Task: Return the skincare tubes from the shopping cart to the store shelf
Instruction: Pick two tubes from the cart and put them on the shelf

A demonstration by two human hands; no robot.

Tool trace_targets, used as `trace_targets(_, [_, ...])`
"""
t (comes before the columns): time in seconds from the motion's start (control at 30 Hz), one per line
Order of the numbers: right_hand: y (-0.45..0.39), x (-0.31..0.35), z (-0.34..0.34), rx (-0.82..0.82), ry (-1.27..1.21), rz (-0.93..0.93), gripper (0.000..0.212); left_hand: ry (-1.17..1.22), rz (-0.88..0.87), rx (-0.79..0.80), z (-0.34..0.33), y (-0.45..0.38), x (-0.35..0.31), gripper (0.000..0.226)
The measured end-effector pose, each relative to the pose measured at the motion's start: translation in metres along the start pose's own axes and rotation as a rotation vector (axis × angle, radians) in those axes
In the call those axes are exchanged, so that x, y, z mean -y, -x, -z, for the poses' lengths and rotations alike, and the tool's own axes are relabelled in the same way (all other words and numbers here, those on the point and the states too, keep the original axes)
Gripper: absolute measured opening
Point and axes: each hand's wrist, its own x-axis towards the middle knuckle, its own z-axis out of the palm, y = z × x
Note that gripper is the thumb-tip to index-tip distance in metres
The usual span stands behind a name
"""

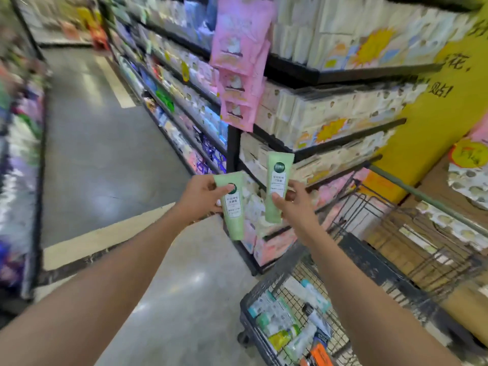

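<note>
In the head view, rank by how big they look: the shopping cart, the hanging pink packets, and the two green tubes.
1. Shopping cart, largest.
2. Strip of pink packets.
3. The left-hand tube and right-hand tube look alike in size; I won't rank them, and the strip's greater distance makes its rank unsure.

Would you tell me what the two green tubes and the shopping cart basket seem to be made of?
Left tube and right tube: probably soft plastic with a matte pale-green finish, flat crimped ends up and printed labels. Shopping cart: dark wire mesh, likely coated metal, judging by its thin grid bars.
</note>
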Motion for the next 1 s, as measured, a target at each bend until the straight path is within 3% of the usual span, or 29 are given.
trace_targets(0.4, [0.056,0.069,-0.208,0.512,-0.140,0.104,0.028,-0.179,0.125,-0.483,0.197,0.202,-0.015,0.011])
trace_targets(0.7, [0.222,0.133,-0.374,0.847,-0.106,0.214,0.029,-0.347,0.206,-0.848,0.335,0.419,0.021,0.012])
trace_targets(0.83, [0.314,0.156,-0.441,0.933,-0.119,0.242,0.033,-0.443,0.281,-0.938,0.394,0.534,0.039,0.041])
trace_targets(1.0, [0.417,0.177,-0.513,1.041,-0.098,0.244,0.032,-0.496,0.302,-1.028,0.446,0.655,0.051,0.022])
